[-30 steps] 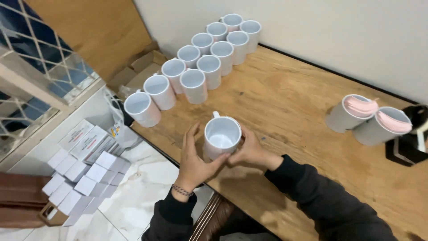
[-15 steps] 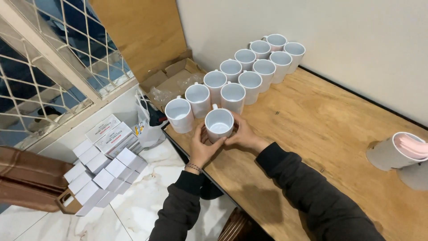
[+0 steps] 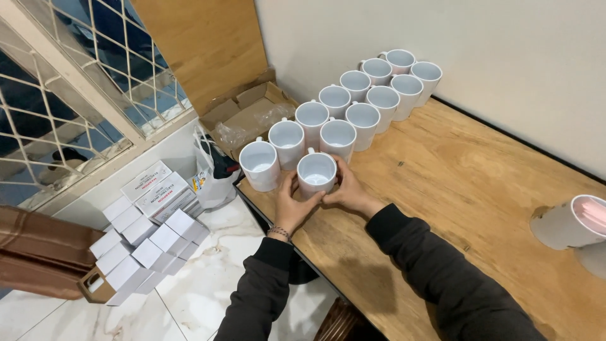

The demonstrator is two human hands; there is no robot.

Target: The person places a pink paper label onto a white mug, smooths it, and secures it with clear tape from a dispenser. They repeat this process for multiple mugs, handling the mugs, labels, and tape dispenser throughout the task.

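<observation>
Both my hands cup a white mug (image 3: 317, 173) that stands upright on the wooden table (image 3: 467, 183) near its left front corner. My left hand (image 3: 291, 205) wraps its near left side and my right hand (image 3: 347, 189) wraps its right side. The mug sits at the near end of two rows of several identical white mugs (image 3: 366, 101) that run toward the wall. It stands right beside another mug (image 3: 259, 164) on its left and just in front of one (image 3: 338, 139) behind it.
An open cardboard box (image 3: 249, 117) with plastic wrap lies off the table's left edge. Small white boxes (image 3: 142, 233) are stacked on the marble floor. A pink-rimmed white mug (image 3: 571, 222) lies on its side at the table's right. A window grille is at left.
My hands have carried the mug from the table's front toward the rows and set it down at their near end. The view has swung left with it.
</observation>
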